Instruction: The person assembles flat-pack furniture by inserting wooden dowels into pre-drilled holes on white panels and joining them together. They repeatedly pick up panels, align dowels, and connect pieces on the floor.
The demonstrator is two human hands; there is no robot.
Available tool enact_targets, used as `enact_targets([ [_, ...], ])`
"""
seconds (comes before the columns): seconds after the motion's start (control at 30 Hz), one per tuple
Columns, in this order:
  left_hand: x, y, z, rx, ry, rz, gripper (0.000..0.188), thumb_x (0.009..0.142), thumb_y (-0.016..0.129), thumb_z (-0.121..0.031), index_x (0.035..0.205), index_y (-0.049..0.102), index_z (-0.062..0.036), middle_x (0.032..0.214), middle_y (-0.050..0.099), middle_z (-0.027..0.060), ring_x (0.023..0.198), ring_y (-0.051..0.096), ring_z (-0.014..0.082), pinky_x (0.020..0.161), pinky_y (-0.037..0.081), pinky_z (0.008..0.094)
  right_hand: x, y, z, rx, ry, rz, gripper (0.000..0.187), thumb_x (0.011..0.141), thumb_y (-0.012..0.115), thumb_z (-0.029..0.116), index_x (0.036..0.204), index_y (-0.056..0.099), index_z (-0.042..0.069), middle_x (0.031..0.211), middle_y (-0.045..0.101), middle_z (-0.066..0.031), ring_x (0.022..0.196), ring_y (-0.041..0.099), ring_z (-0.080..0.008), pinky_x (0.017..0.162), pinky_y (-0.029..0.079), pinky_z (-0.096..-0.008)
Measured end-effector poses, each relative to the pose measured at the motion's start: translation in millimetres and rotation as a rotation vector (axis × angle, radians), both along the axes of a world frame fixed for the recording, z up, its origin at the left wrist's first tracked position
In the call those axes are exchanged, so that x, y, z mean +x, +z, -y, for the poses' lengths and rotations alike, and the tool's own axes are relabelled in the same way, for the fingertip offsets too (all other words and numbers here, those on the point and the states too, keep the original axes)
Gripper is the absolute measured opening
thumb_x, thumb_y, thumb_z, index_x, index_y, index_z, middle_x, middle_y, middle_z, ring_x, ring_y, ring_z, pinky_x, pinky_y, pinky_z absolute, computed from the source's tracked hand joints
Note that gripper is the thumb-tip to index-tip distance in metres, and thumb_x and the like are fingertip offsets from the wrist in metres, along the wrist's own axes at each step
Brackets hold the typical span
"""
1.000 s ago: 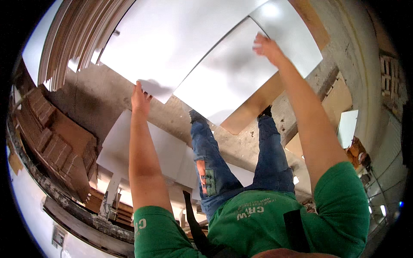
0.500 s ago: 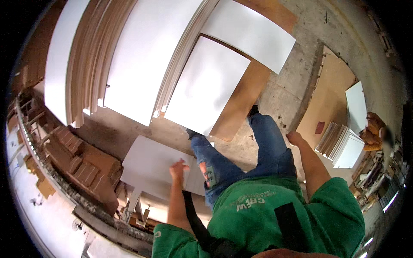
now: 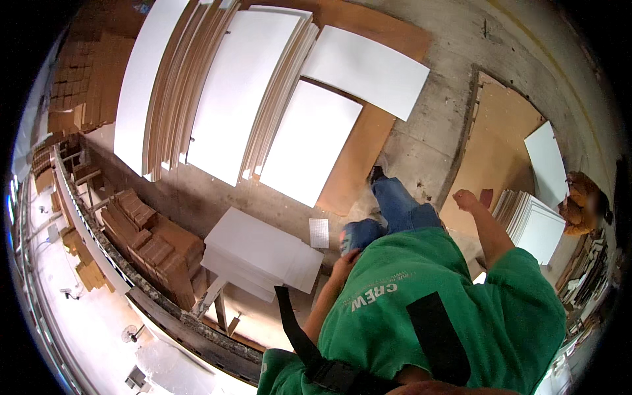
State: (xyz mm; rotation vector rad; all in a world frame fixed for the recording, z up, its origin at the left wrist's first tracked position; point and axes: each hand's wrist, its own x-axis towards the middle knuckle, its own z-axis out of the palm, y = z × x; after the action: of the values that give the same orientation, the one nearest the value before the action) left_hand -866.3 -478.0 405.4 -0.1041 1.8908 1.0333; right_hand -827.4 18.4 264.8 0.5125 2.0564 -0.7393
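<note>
My left hand point(image 3: 344, 264) hangs beside my left thigh, its fingers loosely stretched and nothing seen in them. Held out on the other side, my right hand point(image 3: 466, 200) is curled into a loose fist with nothing visible inside it. Below that fist, a large brown board point(image 3: 497, 131) lies on the floor. The low stack of white sheets point(image 3: 257, 247) is left of my left hand, apart from it. Between that stack and my legs lies a small white rectangular sheet with a fine grid point(image 3: 318, 233).
Ahead stand tall stacks of white panels point(image 3: 240, 85), beside a single white panel point(image 3: 311, 141) and another white panel point(image 3: 365, 71). Brown cardboard bundles point(image 3: 155, 240) line the left. At right are stacked white boards point(image 3: 534, 225) and a person in orange-brown clothing point(image 3: 579, 197).
My left hand has drawn back to my thigh, and my right hand has risen slightly. My view and body have turned; the white sheet stack and gridded sheet show more fully.
</note>
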Motion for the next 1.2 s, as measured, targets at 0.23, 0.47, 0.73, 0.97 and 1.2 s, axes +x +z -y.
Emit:
enact_targets([
  [0.23, 161.7, -97.3, -5.0, 0.247, 0.170, 0.334, 0.039, 0.088, 0.048, -0.027, 0.117, 0.049, -0.0005, 0.106, 0.058, 0.0100, 0.096, 0.053, 0.0164, 0.082, 0.042, 0.0288, 45.4, 13.4, 21.1, -0.080, 0.432, -0.096, 0.029, 0.081, 0.047, 0.027, 0.089, 0.062, 0.004, 0.075, 0.061, -0.0156, 0.068, 0.060, -0.0274, 0.063, 0.048, -0.0356],
  [0.47, 281.3, -49.1, -45.4, 0.504, 0.594, 0.319, 0.041, 0.089, 0.048, -0.025, 0.119, 0.046, 0.0030, 0.108, 0.055, 0.0037, 0.093, 0.051, 0.0120, 0.082, 0.041, 0.0256, 49.1, 86.6, 31.4, -0.081, 0.168, 0.102, 0.026, 0.078, 0.047, 0.021, 0.094, 0.062, 0.006, 0.089, 0.061, -0.0185, 0.082, 0.059, -0.0325, 0.071, 0.046, -0.0396],
  [0.73, 290.8, -5.7, -111.1, 0.591, 0.667, 0.200, 0.039, 0.089, 0.048, -0.025, 0.118, 0.047, 0.0018, 0.107, 0.055, 0.0036, 0.093, 0.051, 0.0123, 0.083, 0.041, 0.0251, -10.5, 66.3, 19.1, 0.114, 1.055, 0.011, 0.028, 0.074, 0.052, 0.023, 0.092, 0.061, 0.004, 0.089, 0.060, -0.0188, 0.081, 0.058, -0.0335, 0.068, 0.045, -0.0420],
  [0.97, 294.0, 19.5, -177.9, 0.532, 0.689, 0.215, 0.039, 0.089, 0.048, -0.027, 0.116, 0.049, 0.0003, 0.104, 0.057, 0.0056, 0.092, 0.052, 0.0140, 0.082, 0.042, 0.0265, -51.9, 75.7, 35.8, -0.042, 0.900, -0.230, 0.022, 0.072, 0.052, 0.021, 0.082, 0.060, 0.003, 0.084, 0.060, -0.0183, 0.079, 0.056, -0.0364, 0.067, 0.045, -0.0433],
  [1.2, 301.8, 45.2, -224.4, 0.486, 0.761, 0.233, 0.039, 0.088, 0.048, -0.029, 0.115, 0.050, -0.0011, 0.101, 0.058, 0.0077, 0.091, 0.053, 0.0157, 0.082, 0.043, 0.0278, -68.8, 81.0, 14.7, -0.079, 1.025, -0.217, 0.027, 0.073, 0.051, 0.024, 0.072, 0.062, -0.001, 0.079, 0.060, -0.0218, 0.075, 0.057, -0.0366, 0.066, 0.046, -0.0403],
])
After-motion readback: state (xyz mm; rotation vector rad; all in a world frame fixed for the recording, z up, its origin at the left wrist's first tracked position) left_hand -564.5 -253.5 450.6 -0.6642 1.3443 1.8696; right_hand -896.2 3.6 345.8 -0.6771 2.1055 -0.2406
